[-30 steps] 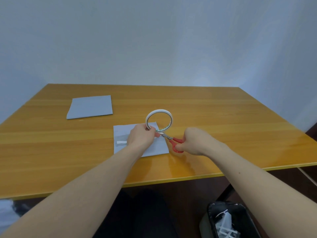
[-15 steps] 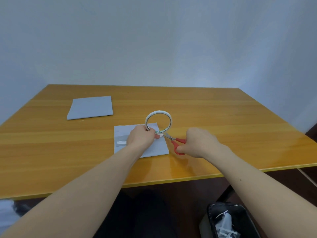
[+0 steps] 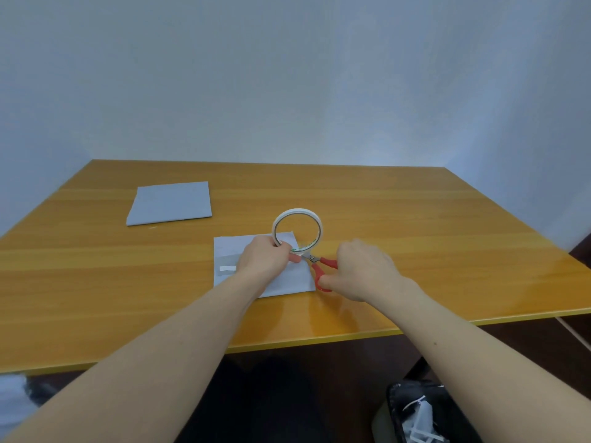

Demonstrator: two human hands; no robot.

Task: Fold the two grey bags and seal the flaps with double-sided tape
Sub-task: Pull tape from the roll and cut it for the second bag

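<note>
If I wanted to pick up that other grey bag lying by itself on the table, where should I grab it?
Probably by its right edge. The far grey bag lies flat on the table, so nothing sticks up to hold. Come from the right, slide fingertips under that edge and pinch it, thumb on top.

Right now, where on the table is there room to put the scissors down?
The table shows bare wood right of the right hand, out to the far right edge, and left of the near grey bag. It is crowded where the left hand, tape roll and scissors meet.
</note>
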